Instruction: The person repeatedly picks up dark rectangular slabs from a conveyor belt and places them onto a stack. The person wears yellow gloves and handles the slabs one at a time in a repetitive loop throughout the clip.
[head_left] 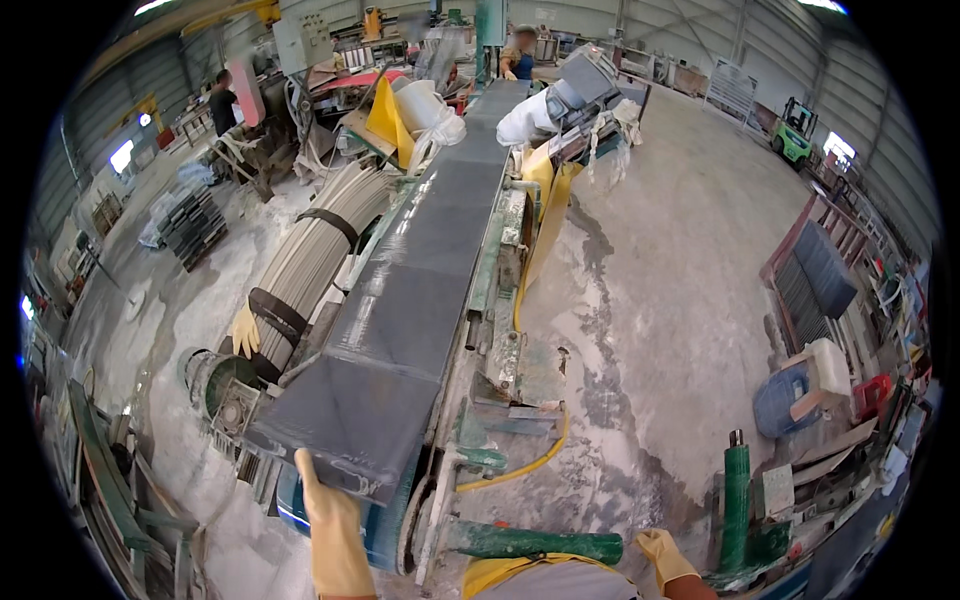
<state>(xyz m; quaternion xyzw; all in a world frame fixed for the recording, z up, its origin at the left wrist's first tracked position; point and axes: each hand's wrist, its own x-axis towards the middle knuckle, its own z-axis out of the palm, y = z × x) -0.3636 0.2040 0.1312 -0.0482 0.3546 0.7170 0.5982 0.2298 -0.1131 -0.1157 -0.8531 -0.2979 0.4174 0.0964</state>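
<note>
A row of dark grey stone slabs lies end to end along a long conveyor, and the nearest stone slab (345,415) reaches the belt's near end. My left hand (335,525), in a yellow rubber glove, grips that slab's front edge. Its thumb is on the stone's top; the other fingers are hidden by the slab and hand. At the lower right, my gloved right hand (667,556) is beside the end of a green pipe (545,541). Its fingers are curled in, with nothing visible in them. The blue belt (385,540) shows below the slab.
A strapped bundle of pale strips (315,250) and a motor (237,408) flank the conveyor's left side. To the right are a yellow hose (520,478), an upright green post (735,505) and a blue container (782,400). Another person (519,55) stands at the far end.
</note>
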